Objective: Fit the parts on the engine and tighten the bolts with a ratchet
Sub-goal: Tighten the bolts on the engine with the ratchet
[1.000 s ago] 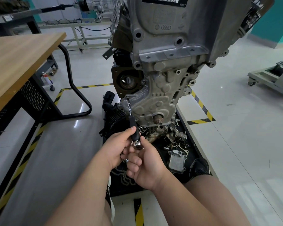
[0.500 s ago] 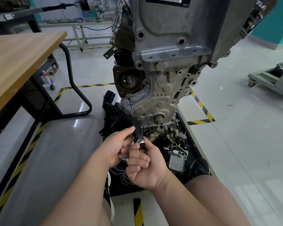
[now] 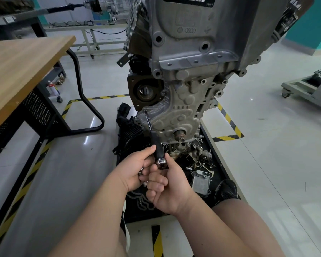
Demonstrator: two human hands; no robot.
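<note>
Across the pale, glossy tiled floor [image 3: 267, 154], striped with yellow-and-black hazard tape, the largest thing is the engine [image 3: 193, 62], a tall mass of rough cast grey aluminium studded with round bolt bosses and ribbed, bumpy relief on its lower cover [image 3: 176, 115]. A dark rusty-brown square flange [image 3: 145, 92] with a round opening sits on its left side, and a short splined shaft stub [image 3: 180, 135] pokes out near the bottom. To the left stands a workbench [image 3: 17, 71] with a smooth wood-grain top, a perforated black panel and a bent black tube leg. Under the engine lies a black tray [image 3: 220, 167] littered with small metal brackets and bolts, with a flat ribbed metal plate [image 3: 201, 183] at its near right. In front of the tray, the ratchet [image 3: 157, 145] slants up and leftward: a thin steel shank whose tip meets the left edge of the lower cover, a black handle, and a shiny rounded chrome end nearest the camera. The left hand [image 3: 132, 171] pinches the black handle between thumb and fingers, with small metal pieces tucked in its curled fingers. The right hand [image 3: 170, 190] is closed in a loose fist just beneath, its thumb and forefinger gripping the chrome end.
</note>
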